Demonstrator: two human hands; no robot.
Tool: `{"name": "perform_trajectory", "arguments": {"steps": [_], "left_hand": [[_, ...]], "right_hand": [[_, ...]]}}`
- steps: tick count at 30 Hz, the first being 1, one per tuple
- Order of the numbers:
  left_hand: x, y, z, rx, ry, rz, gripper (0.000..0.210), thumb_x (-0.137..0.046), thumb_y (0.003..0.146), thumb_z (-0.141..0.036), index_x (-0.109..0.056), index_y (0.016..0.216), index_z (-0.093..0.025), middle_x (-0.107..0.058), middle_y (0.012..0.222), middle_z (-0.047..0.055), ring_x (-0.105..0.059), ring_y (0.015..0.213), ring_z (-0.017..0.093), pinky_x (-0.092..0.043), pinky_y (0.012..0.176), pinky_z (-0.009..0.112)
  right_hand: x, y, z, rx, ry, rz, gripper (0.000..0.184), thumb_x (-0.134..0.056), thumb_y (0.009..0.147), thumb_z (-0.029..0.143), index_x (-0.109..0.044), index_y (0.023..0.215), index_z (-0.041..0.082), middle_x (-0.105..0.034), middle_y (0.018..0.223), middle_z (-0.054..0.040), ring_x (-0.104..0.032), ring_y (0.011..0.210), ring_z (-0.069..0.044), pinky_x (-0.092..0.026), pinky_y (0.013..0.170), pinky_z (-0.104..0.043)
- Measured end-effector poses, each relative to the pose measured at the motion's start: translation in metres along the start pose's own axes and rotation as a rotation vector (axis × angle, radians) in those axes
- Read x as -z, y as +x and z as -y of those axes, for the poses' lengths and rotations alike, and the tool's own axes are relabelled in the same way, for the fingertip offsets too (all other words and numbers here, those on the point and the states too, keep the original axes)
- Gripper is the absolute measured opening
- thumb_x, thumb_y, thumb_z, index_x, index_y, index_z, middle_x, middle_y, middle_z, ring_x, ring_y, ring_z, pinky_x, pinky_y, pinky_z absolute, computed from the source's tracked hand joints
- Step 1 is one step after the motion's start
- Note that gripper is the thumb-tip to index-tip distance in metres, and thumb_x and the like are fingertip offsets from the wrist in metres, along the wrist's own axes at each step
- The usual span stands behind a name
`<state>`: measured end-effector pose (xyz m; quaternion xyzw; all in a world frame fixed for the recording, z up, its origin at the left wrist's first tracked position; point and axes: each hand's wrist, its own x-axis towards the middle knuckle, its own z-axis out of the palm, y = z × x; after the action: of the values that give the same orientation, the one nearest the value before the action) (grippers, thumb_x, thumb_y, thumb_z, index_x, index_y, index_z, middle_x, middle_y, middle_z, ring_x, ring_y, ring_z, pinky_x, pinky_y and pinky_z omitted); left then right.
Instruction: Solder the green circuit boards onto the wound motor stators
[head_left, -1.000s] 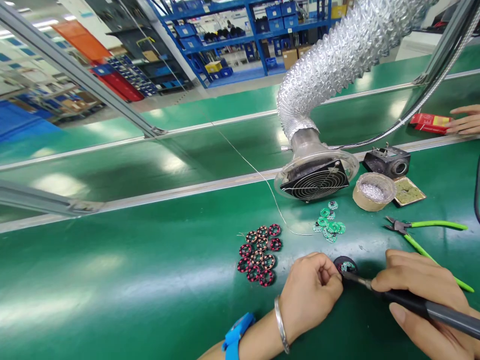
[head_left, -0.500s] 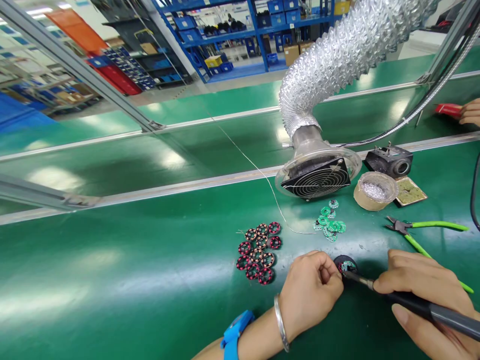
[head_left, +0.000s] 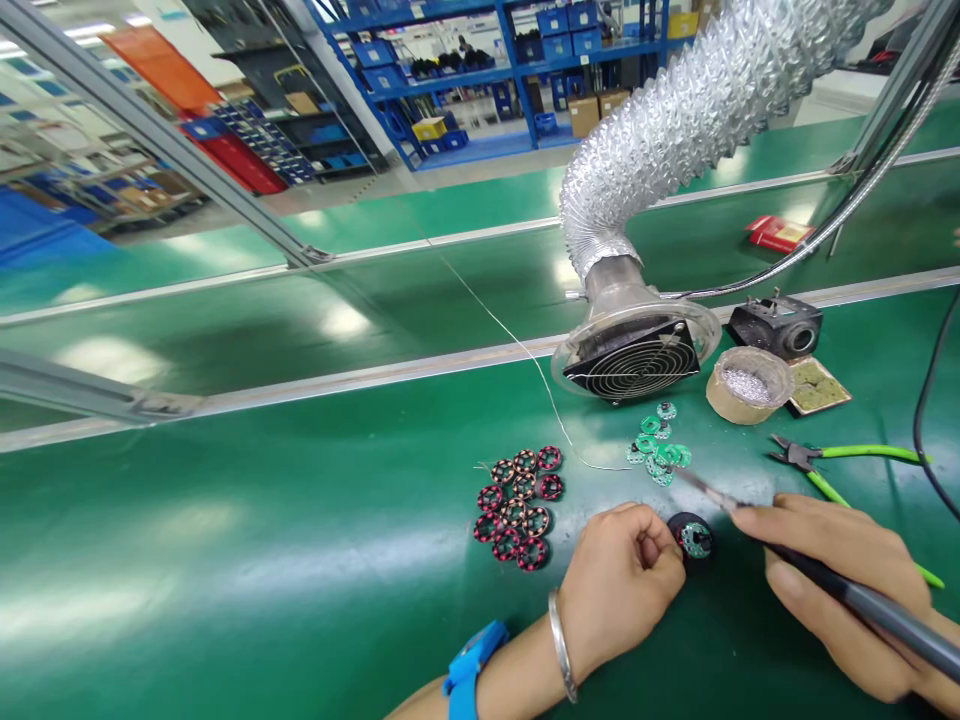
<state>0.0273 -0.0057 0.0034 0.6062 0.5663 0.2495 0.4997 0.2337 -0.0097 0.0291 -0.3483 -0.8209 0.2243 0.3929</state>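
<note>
My left hand (head_left: pixel 626 570) rests on the bench, its thumb and fingers closed at the rim of a small round black piece with a green circuit board (head_left: pixel 696 541) on it. My right hand (head_left: pixel 847 590) grips a soldering iron (head_left: pixel 817 575). The iron's tip is raised off the board and points toward a loose pile of small green ring-shaped circuit boards (head_left: pixel 660 450). To the left of my left hand lies a cluster of several wound coil rings (head_left: pixel 517 510), red and copper coloured. A thin solder wire (head_left: pixel 551 395) ends near the green boards.
A fume extractor (head_left: pixel 637 360) on a silver duct hangs over the bench. Behind my right hand are green-handled cutters (head_left: pixel 817 460), a tub of metal shavings (head_left: pixel 750 385), a yellowish sponge (head_left: pixel 819 387) and a black holder (head_left: pixel 776 325). A red packet (head_left: pixel 780 234) lies beyond the bench rail.
The soldering iron has lifted off the round board, its tip moving up and left. My left hand stays put. The red item, earlier by another person's hand, now lies further left.
</note>
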Motion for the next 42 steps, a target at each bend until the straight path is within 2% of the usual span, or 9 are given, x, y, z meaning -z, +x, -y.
{"name": "perform_trajectory", "arguments": {"steps": [2, 7, 15, 20, 24, 29, 34, 37, 42], "left_hand": [[0.0, 0.0, 0.0, 0.012, -0.032, 0.006, 0.011, -0.05, 0.067, -0.009, -0.056, 0.061, -0.017, -0.052, 0.058, -0.003, -0.045, 0.051, 0.01, -0.034, 0.049, 0.02], [0.001, -0.001, 0.0, -0.007, -0.08, 0.014, 0.01, -0.051, 0.068, -0.009, -0.058, 0.064, -0.016, -0.051, 0.061, -0.002, -0.042, 0.052, 0.009, -0.034, 0.048, 0.019], [0.001, 0.0, 0.011, -0.198, -0.048, -0.035, 0.009, -0.06, 0.079, -0.019, -0.067, 0.084, -0.015, -0.058, 0.079, 0.002, -0.042, 0.047, 0.005, -0.036, 0.045, 0.018], [-0.002, 0.003, 0.015, -0.334, -0.012, -0.094, 0.012, -0.061, 0.079, -0.017, -0.072, 0.074, -0.016, -0.062, 0.073, 0.003, -0.053, 0.055, 0.009, -0.041, 0.05, 0.018], [-0.001, 0.002, 0.01, -0.261, 0.002, -0.097, 0.01, -0.063, 0.074, -0.013, -0.071, 0.069, -0.015, -0.062, 0.07, 0.002, -0.05, 0.05, 0.007, -0.04, 0.048, 0.017], [0.003, 0.001, 0.009, -0.101, -0.068, -0.028, 0.012, -0.068, 0.071, -0.011, -0.07, 0.082, -0.014, -0.059, 0.061, -0.003, -0.047, 0.048, 0.006, -0.039, 0.046, 0.015], [0.004, 0.001, 0.014, -0.107, -0.085, -0.008, 0.011, -0.067, 0.073, -0.01, -0.069, 0.083, -0.014, -0.058, 0.06, -0.003, -0.048, 0.049, 0.007, -0.04, 0.046, 0.015], [0.004, 0.001, 0.017, -0.208, -0.066, -0.038, 0.014, -0.068, 0.073, -0.009, -0.071, 0.085, -0.015, -0.064, 0.07, 0.0, -0.052, 0.05, 0.007, -0.043, 0.047, 0.015], [0.007, 0.004, 0.024, -0.626, 0.085, -0.077, 0.018, -0.062, 0.08, -0.008, -0.074, 0.089, -0.019, -0.073, 0.09, 0.004, -0.068, 0.076, 0.013, -0.054, 0.069, 0.019]], "right_hand": [[-0.006, 0.002, -0.007, 0.002, -0.04, 0.03, 0.038, -0.05, 0.091, 0.011, -0.053, 0.126, 0.024, -0.064, 0.074, -0.0021, -0.058, 0.059, -0.015, -0.047, 0.054, -0.028], [-0.024, 0.004, -0.014, 0.034, -0.092, 0.165, 0.029, -0.054, 0.087, 0.01, -0.055, 0.114, 0.02, -0.064, 0.084, -0.0044, -0.055, 0.07, -0.017, -0.046, 0.064, -0.03], [-0.025, 0.007, -0.015, -0.039, 0.047, 0.075, 0.028, -0.053, 0.08, 0.008, -0.054, 0.105, 0.02, -0.064, 0.087, -0.0026, -0.058, 0.072, -0.015, -0.046, 0.068, -0.025], [-0.025, 0.006, -0.017, -0.031, 0.076, 0.074, 0.023, -0.053, 0.082, 0.01, -0.053, 0.102, 0.02, -0.063, 0.083, -0.0012, -0.057, 0.07, -0.013, -0.046, 0.067, -0.024], [-0.029, 0.001, -0.018, -0.02, 0.073, 0.08, 0.024, -0.054, 0.085, 0.012, -0.053, 0.107, 0.021, -0.065, 0.089, -0.0025, -0.059, 0.074, -0.015, -0.047, 0.069, -0.025], [-0.031, -0.002, -0.02, -0.052, 0.047, 0.116, 0.03, -0.056, 0.086, 0.01, -0.053, 0.113, 0.023, -0.066, 0.095, -0.0018, -0.059, 0.078, -0.015, -0.047, 0.073, -0.026], [-0.031, -0.003, -0.021, -0.059, 0.051, 0.144, 0.036, -0.056, 0.086, 0.006, -0.051, 0.117, 0.024, -0.066, 0.098, -0.0013, -0.059, 0.081, -0.014, -0.047, 0.074, -0.025], [-0.032, -0.002, -0.02, -0.062, 0.053, 0.171, 0.036, -0.054, 0.087, 0.006, -0.051, 0.117, 0.024, -0.066, 0.097, -0.0017, -0.058, 0.078, -0.014, -0.046, 0.071, -0.025], [-0.03, -0.001, -0.023, -0.053, 0.04, 0.197, 0.026, -0.053, 0.091, 0.011, -0.053, 0.114, 0.024, -0.066, 0.093, -0.003, -0.059, 0.076, -0.015, -0.048, 0.069, -0.026]]}}
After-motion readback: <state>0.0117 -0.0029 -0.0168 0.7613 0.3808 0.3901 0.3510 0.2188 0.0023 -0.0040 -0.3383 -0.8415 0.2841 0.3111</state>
